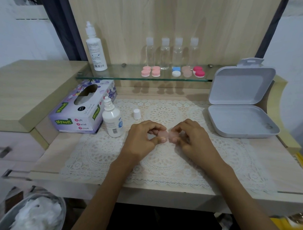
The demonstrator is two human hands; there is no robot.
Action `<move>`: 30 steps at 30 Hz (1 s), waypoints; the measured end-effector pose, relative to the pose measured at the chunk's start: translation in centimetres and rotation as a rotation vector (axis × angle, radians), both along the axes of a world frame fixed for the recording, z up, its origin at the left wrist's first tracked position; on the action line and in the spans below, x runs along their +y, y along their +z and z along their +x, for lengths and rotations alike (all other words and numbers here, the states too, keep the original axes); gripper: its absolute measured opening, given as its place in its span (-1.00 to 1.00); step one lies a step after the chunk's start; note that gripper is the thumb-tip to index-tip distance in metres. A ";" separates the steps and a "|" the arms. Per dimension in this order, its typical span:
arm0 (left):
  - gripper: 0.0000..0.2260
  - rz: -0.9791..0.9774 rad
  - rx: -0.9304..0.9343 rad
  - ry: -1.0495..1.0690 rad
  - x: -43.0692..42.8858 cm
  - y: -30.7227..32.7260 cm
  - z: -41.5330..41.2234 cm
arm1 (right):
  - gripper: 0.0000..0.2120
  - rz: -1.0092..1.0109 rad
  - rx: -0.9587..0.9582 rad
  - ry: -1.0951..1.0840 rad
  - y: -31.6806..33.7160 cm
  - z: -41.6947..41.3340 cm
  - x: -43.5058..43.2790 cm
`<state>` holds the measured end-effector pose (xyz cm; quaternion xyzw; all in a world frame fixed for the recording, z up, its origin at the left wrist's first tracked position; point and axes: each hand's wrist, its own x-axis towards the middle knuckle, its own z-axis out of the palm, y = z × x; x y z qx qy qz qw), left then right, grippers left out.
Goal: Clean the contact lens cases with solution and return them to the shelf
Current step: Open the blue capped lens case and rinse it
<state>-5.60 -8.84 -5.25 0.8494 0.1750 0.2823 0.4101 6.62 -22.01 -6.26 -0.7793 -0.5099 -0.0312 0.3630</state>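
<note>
Tabletop: tissue box, uncapped solution bottle, loose cap, open white box. Glass shelf: coloured lens cases. Left hand, right hand: both pinch pink lens case.

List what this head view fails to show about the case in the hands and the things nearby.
1. Lens case: head view; fingers of the left hand and right hand cover its ends and it is blurred, so caps on or off is unclear.
2. Small bottle: label print too small to read.
3. Bowl: cut off by the bottom-left edge.
</note>
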 end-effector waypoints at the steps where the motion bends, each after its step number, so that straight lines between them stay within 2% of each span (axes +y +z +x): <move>1: -0.73 0.002 0.000 0.000 0.0 0.0 0.0 | -0.83 -0.005 -0.019 -0.008 0.0 -0.1 0.0; 7: -0.73 0.041 0.002 -0.007 0.1 -0.2 0.0 | -0.76 -0.020 -0.024 -0.018 0.2 -0.4 0.0; 10: -0.73 0.207 0.073 0.004 0.3 -0.5 0.0 | -0.83 -0.016 -0.011 -0.017 0.1 -0.2 0.0; 12: -0.63 0.357 0.180 0.034 0.4 -0.8 -0.5 | -0.89 -0.005 -0.012 -0.018 0.0 -0.2 0.0; 16: -0.26 0.499 0.477 0.042 0.4 -1.4 -1.3 | -0.90 0.006 0.000 -0.021 0.0 -0.3 0.0; 18: -0.28 0.543 0.610 0.047 0.3 -1.5 -1.1 | -0.90 0.008 0.002 -0.027 0.0 -0.4 0.0; 20: -0.26 0.561 0.644 0.069 0.1 -1.5 -1.0 | -0.80 0.007 -0.005 -0.029 0.1 -0.5 -0.1; 22: -0.19 0.577 0.641 0.082 0.0 -1.5 -1.1 | -0.62 -0.006 -0.028 -0.022 0.3 -0.7 -0.3; 25: -0.24 0.583 0.646 0.087 0.0 -1.5 -1.1 | -0.57 -0.007 -0.017 -0.003 0.3 -0.7 -0.3; 28: -0.44 0.581 0.665 0.087 0.0 -1.4 -1.0 | -0.71 -0.005 0.020 -0.019 0.4 -0.5 -0.2; 30: -0.46 0.583 0.658 0.089 -0.1 -1.3 -1.1 | -0.83 0.004 0.059 -0.041 0.5 -0.5 -0.2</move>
